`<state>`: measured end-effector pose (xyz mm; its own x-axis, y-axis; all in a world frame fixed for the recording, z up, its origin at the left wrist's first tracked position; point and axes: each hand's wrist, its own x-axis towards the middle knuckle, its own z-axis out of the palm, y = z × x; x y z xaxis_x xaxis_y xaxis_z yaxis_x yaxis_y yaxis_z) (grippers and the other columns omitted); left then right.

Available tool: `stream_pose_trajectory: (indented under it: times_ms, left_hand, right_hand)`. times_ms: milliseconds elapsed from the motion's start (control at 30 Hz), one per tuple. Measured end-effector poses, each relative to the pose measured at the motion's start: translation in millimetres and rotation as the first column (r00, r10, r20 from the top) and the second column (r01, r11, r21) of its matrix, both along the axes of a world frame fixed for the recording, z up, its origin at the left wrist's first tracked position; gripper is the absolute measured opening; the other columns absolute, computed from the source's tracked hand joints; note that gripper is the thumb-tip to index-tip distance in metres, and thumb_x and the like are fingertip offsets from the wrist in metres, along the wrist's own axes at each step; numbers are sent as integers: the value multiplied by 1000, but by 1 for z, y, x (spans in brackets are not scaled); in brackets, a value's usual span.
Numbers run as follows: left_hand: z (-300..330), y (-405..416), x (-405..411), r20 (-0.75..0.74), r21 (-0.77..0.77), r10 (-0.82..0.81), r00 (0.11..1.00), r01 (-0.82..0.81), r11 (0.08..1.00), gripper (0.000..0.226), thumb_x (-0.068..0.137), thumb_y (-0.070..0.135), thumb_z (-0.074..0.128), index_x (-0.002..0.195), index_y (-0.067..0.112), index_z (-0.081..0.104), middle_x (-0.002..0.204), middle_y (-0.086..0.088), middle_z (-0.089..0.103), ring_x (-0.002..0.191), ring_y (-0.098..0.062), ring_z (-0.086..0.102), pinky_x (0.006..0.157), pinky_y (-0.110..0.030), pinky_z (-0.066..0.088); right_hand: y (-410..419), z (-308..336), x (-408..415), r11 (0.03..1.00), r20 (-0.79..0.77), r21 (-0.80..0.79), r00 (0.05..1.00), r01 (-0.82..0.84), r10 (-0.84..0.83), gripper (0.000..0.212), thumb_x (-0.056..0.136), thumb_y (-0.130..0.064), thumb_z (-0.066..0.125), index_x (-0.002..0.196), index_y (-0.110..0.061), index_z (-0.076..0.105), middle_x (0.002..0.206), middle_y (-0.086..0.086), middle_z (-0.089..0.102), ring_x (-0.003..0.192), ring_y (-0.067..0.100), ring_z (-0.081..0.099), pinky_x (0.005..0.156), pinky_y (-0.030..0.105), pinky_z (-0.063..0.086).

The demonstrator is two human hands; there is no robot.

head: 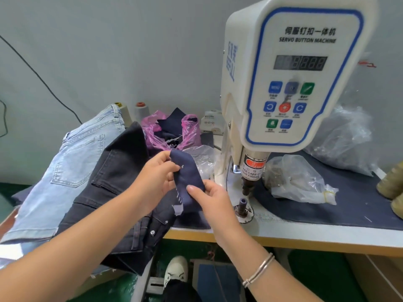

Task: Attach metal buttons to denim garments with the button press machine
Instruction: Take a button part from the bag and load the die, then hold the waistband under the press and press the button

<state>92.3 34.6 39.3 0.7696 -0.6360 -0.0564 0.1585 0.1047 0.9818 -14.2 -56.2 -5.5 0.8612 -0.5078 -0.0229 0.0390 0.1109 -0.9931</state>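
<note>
I hold a small strip of dark navy denim (188,175) up in front of me, just left of the button press machine (290,70). My left hand (157,177) pinches its upper left edge, fingers curled round the cloth; my right hand (209,197) pinches the lower right corner, thumb flat on the face of it. The weave is tight and matte, with a line of pale stitches near the bottom edge and a small light tag hanging off the lower end.

The machine's head is smooth white plastic with a blue outline, a dark number display and coloured square keys. Below it a steel punch (248,186) hangs over the lower die (242,205) — a short dark post on a round metal base, bare, close beside my right hand.

Under my arms lies a black denim garment (113,192), folded, with two small metal studs showing near its edge. Left of it a light blue pair of jeans (72,166) is draped, faded and soft-looking. The white table (305,233) carries a dark cloth mat (349,205).

Behind my hands a crinkled pink plastic bag (152,131) holds dark fabric pieces. Right of the punch a clear plastic bag (298,179) holds small brownish metal parts — too small to tell apart. Two thread cones (141,112) stand by the wall.
</note>
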Motion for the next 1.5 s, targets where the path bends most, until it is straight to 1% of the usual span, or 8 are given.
stream_pose_trajectory:
  times_ms: [133,300,400,700,833,967,1300,1500]
  left_hand:
    - [7,19,47,329,173,92,940,-156,972,32,89,-10,43,103,14,56,102,-6,70,90,-18,70,75,-29,57]
    - [19,42,113,876,414,-437,205,-783,464,64,79,46,69,133,19,47,134,-7,49,123,-33,43,94,-46,38]
    - [18,42,124,764,518,-578,285,-805,289,61,83,52,64,132,23,44,127,-8,54,118,-32,48,91,-44,43]
    - [42,66,121,283,186,3,959,-58,981,22,99,17,49,95,35,62,81,1,71,64,-11,66,58,-21,54]
    - [27,70,119,470,342,53,881,-237,909,29,98,10,51,119,30,57,103,-8,66,82,-17,66,73,-29,54]
    - [33,67,102,916,226,-6,401,-505,833,29,90,22,61,119,19,64,104,0,60,102,-14,53,91,-28,40]
    - [81,54,41,262,167,11,965,-57,984,19,99,14,47,88,6,61,64,-1,70,55,-14,63,52,-22,53]
    - [133,99,60,-227,-223,-410,884,362,905,55,103,25,27,116,-18,58,121,-33,57,114,-37,61,97,-39,49]
  right_hand:
    - [-11,-3,2,985,7,168,1000,-24,23,12,91,-11,60,96,-14,71,94,7,75,90,22,71,80,33,56]
    - [-13,-12,4,969,11,235,997,73,-78,24,92,-13,58,81,-24,77,81,2,74,71,12,67,61,24,50]
    - [-10,-13,11,980,30,191,998,48,-54,20,91,-15,59,84,-23,76,86,2,74,79,12,67,68,23,49]
    - [-1,7,40,688,251,669,957,-282,148,24,77,-11,57,89,-9,78,100,12,72,89,27,69,89,39,47]
    - [23,20,58,627,389,645,894,-436,222,27,74,-11,60,96,-10,76,102,10,71,95,26,67,92,37,48]
    - [44,42,73,679,458,513,837,-524,300,30,72,-10,48,84,-14,75,84,4,70,80,16,65,79,28,47]
    - [29,57,57,678,581,265,675,-685,455,81,55,-17,64,135,-7,49,114,4,63,104,16,60,96,34,42]
    - [-5,52,23,600,746,340,596,-724,297,65,65,-17,70,125,3,58,129,19,59,108,37,64,96,49,48]
